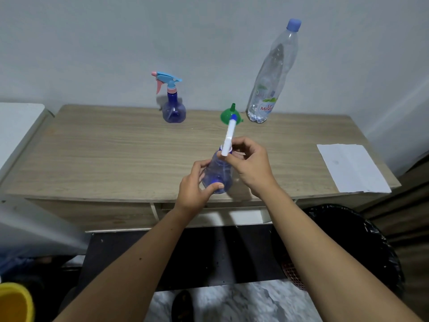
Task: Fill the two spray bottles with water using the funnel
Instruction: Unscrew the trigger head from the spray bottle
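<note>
Near spray bottle [217, 174]: blue-tinted, clear, held above the front edge of the wooden table [116, 154], tilted with its white spray head [228, 138] pointing away toward the wall. Left hand [197, 187] wrapped round the bottle's round body, fingers and thumb curled against it. Right hand [249, 166] at the neck, fingers curled and pinching the white collar under the spray head.

Farther back, upright on the table near the wall: second spray bottle [173, 108], same blue body, with a light blue and pink trigger head. To its right, green funnel [229, 113], turned mouth down with spout up, partly hidden behind the held bottle's nozzle. Just beside the funnel, on the right: tall clear water bottle [271, 75] with a blue cap, upright, water low in it.

At the table's right end: white sheet of paper [352, 167], lying flat. Below, right of the arms: bin with a black bag [362, 240]. Bottom left corner: yellow container [14, 303].
</note>
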Motion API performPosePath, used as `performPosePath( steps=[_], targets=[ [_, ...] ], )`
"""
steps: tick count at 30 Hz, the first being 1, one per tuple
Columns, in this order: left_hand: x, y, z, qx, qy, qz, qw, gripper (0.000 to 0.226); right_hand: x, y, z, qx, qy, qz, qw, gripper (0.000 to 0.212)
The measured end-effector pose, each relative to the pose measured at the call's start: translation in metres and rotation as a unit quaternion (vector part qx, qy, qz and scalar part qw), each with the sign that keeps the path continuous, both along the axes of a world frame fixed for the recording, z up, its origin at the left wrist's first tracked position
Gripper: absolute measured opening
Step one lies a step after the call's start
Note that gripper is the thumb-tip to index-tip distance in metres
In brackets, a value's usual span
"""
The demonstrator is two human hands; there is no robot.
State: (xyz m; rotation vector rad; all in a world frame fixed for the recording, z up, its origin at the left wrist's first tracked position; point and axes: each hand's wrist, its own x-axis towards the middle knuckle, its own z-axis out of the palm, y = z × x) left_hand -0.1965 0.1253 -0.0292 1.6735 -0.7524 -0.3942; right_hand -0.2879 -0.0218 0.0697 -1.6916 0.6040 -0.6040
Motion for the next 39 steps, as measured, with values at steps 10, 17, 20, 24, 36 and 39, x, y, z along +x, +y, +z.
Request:
performPosePath(
  steps=[10, 17, 20, 24, 36, 39],
  targets=[
    [-0.001, -0.001, 0.002, -0.003, -0.001, -0.009, 1.0, 0.069, -0.003, -0.005, 0.007, -0.002, 0.026, 0.014, 1.0, 0.031],
    [-0.001, 0.0, 0.001, -0.004, 0.005, -0.008, 1.0, 0.072, -0.006, -0.007, 0.01, 0.014, 0.021, 0.026, 0.999, 0.03],
    [-0.001, -0.001, 0.0, -0.003, -0.002, -0.008, 1.0, 0.069, -0.005, -0.009, 0.01, 0.014, 0.015, 0.007, 1.0, 0.035],
    [0.0, -0.002, 0.0, -0.007, 0.004, -0.012, 1.0, 0.071, -0.005, -0.011, 0.008, 0.015, 0.015, 0.019, 1.0, 0.034],
    [-0.001, -0.003, 0.003, -0.004, -0.023, -0.008, 1.0, 0.066, -0.008, -0.014, 0.003, -0.007, 0.009, 0.07, 0.997, 0.033],
    [-0.002, -0.003, 0.001, -0.006, -0.028, -0.004, 1.0, 0.064, -0.007, -0.016, 0.002, -0.029, 0.012, 0.051, 0.998, 0.03]
  ],
)
